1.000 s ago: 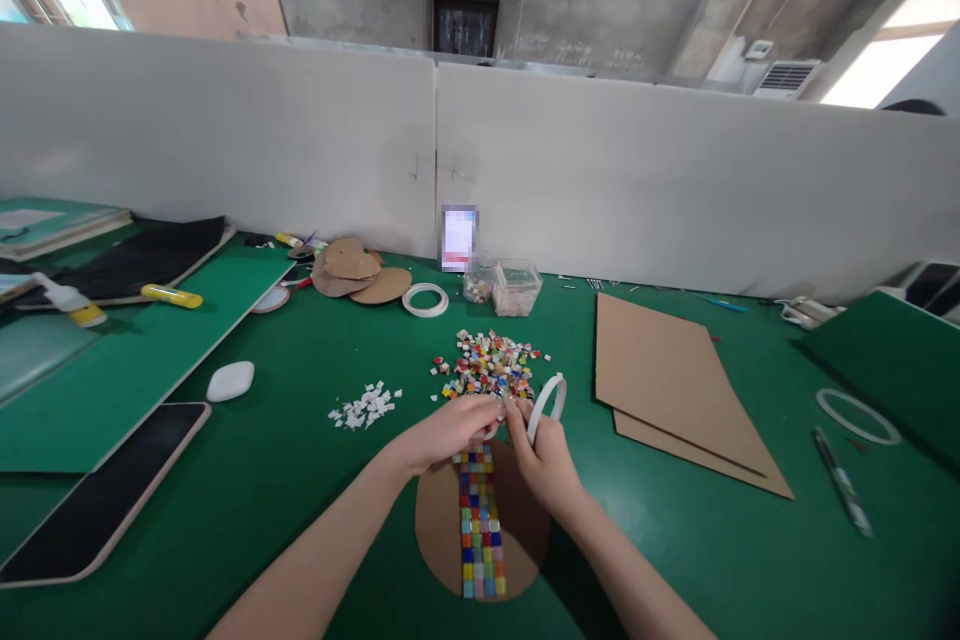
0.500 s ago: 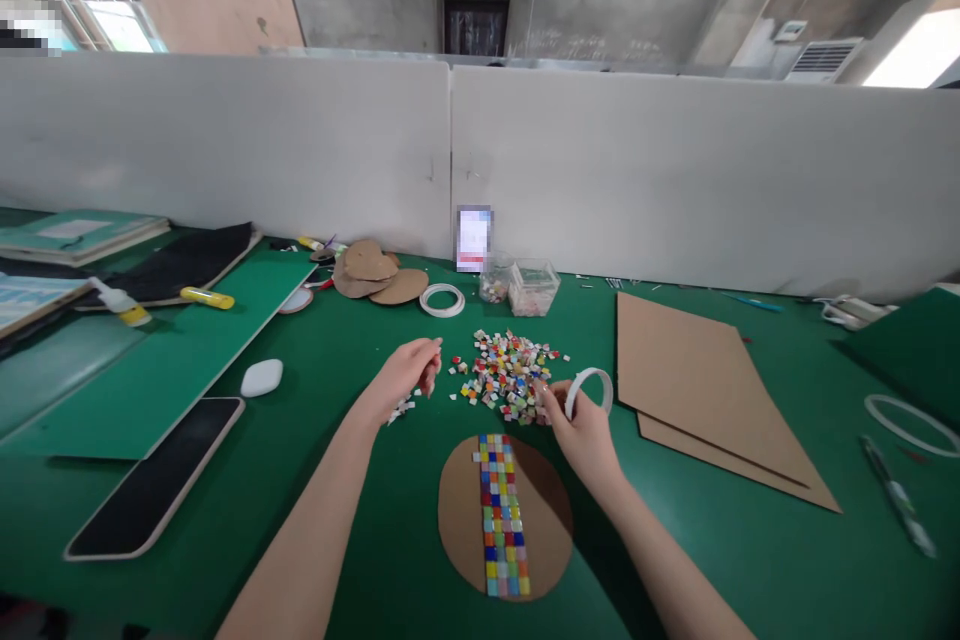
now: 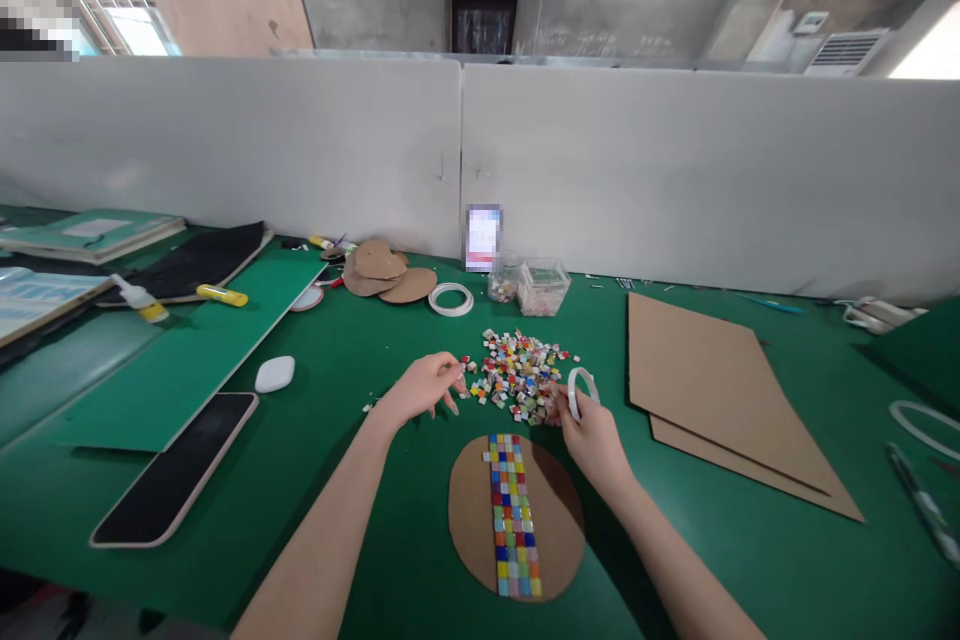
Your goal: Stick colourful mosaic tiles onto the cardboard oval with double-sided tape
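Observation:
A heap of small coloured mosaic tiles [image 3: 520, 365] lies on the green table. At its left edge my left hand [image 3: 429, 386] reaches in with fingers apart, the fingertips close to a few loose tiles; I make out nothing held in them. My right hand [image 3: 594, 435] grips a narrow roll of white tape [image 3: 574, 394] at the heap's right side, its fingertips by the tiles. Nearer to me is a round cardboard piece [image 3: 469, 520], with a band of tiles [image 3: 511, 510] in rows running down its middle. One pale tile juts out from the band's upper left.
Behind the heap are another tape roll [image 3: 451, 299], a clear tile box [image 3: 543, 288], a jar [image 3: 503, 282] and cardboard discs [image 3: 409, 286]. Cardboard sheets [image 3: 697, 370] lie to the right. To the left are a dark phone-shaped slab [image 3: 176, 470], a white case [image 3: 275, 374] and a glue bottle [image 3: 141, 300].
My left hand has moved right and down to the heap's edge, its fingers spreading from a closed pose. My right hand keeps the tape roll, which has turned more edge-on. The view has shifted slightly.

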The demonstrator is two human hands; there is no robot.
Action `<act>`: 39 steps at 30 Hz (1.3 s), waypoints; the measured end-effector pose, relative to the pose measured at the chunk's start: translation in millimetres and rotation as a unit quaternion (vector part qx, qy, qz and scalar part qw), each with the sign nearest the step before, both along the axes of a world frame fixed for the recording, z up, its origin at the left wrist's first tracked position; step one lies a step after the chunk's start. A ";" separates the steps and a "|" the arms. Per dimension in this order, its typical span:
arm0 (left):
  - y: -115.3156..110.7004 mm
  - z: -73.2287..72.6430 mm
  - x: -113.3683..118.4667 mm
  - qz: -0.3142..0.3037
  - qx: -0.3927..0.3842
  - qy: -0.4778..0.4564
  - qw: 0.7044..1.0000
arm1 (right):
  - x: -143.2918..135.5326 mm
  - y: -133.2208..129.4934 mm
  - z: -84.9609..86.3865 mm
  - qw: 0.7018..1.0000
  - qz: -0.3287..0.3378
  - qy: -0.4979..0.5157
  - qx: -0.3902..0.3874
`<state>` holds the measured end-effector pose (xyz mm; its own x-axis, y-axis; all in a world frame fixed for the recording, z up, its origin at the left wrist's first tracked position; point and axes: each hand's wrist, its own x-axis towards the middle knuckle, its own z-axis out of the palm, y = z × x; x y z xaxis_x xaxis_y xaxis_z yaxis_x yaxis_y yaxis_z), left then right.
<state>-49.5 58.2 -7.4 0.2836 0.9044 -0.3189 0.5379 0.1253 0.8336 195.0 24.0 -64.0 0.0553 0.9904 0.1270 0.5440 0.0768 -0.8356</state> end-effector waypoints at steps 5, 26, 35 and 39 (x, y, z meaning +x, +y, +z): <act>3.4 -2.7 -9.3 0.019 0.022 0.046 0.999 | -0.7 0.7 0.7 0.999 0.001 0.040 -0.010; 9.4 3.5 -17.5 0.062 0.111 0.163 0.978 | 8.5 -2.2 27.6 0.895 0.172 0.389 -0.138; 2.0 -2.0 6.2 -0.031 0.035 0.024 0.999 | 6.3 -2.9 37.8 0.914 0.125 0.369 -0.116; 5.7 -12.3 4.5 -0.009 0.038 0.064 0.997 | 7.6 2.6 29.8 0.947 0.057 0.305 -0.079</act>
